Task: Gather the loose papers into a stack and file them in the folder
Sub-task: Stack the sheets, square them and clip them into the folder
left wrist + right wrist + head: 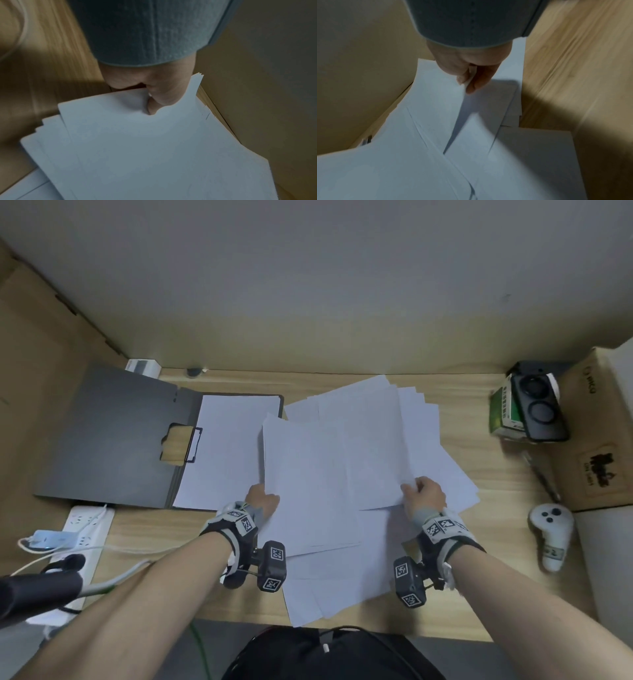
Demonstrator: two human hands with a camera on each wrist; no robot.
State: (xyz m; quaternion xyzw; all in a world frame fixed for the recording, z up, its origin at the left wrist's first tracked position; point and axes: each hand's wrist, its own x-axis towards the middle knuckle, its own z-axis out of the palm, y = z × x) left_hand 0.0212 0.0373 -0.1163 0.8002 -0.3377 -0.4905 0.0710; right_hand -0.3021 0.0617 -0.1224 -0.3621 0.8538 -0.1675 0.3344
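Observation:
Several loose white papers [342, 460] lie fanned across the wooden desk [496, 559], some lifted at their near edge. My left hand [263, 501] grips the left near edge of a bundle [137, 142]; its fingers are hidden under the sheets. My right hand [424, 494] pinches the near edge of the upper sheets [436, 101] between thumb and fingers, raising them off the lower ones. A dark grey folder [116, 436] lies open at the left with a white sheet [229, 446] on its right half under a clip.
A white power strip [85, 529] with cables sits at the desk's near left. A black headset on a green box [534, 409], a cardboard box [596, 440], a pen [541, 474] and a white controller [551, 529] stand at the right. A wall runs behind.

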